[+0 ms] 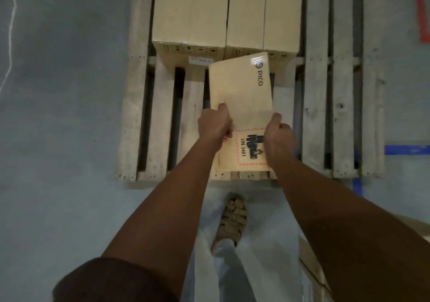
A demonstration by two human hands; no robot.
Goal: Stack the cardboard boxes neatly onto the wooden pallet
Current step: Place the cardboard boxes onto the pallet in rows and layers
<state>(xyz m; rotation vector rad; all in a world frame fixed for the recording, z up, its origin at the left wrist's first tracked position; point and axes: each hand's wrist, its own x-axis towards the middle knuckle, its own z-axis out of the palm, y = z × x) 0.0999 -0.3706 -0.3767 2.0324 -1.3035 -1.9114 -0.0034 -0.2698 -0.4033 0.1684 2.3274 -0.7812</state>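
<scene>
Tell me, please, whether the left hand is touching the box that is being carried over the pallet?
Touching: the head view shows the left hand gripping the held box's left edge, thumb on its top face.

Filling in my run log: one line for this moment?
left hand + right hand: gripping PICO box | over pallet | two boxes stacked behind

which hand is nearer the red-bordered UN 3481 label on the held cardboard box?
Right. The right hand grips the box edge overlapping the red-bordered UN 3481 label; the left hand grips the opposite edge, just off the label's corner.
</scene>
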